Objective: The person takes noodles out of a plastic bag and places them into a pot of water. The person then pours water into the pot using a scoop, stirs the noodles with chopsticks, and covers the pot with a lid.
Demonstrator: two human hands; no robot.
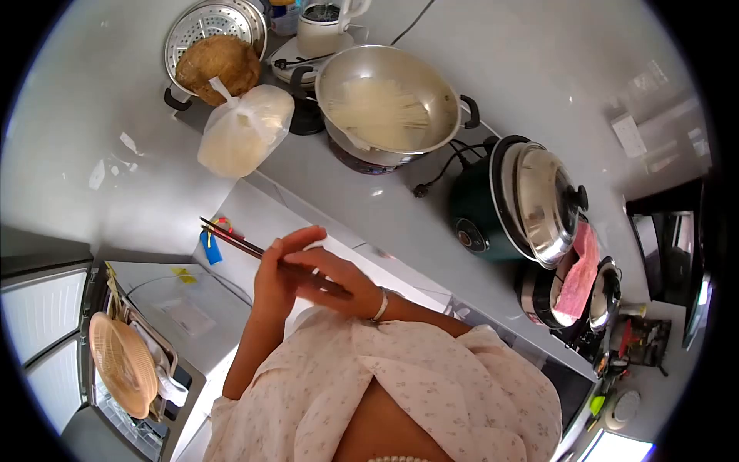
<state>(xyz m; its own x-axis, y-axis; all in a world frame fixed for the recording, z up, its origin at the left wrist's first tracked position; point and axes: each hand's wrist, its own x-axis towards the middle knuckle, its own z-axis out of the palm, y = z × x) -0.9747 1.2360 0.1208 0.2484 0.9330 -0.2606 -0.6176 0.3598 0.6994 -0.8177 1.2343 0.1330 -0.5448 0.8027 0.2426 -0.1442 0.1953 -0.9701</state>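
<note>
My left hand [275,281] and my right hand [339,279] are together in front of my chest. A pair of dark chopsticks [235,240] lies between them, its thin ends pointing to the upper left. The thick ends run past my left palm and against my right hand, which is slightly blurred. A bracelet [378,306] circles my right wrist. Beyond my hands, a wide steel pot [446,100] holds pale thin noodles [381,112] in what looks like liquid. Neither hand touches the pot.
A tied plastic bag [245,135] of pale contents stands on the counter [385,196] near a brown round item [219,68] on a steamer tray [208,19]. A green cooker [481,208] with a steel lid stands right, beside a pink cloth [577,273]. A woven basket [123,362] is lower left.
</note>
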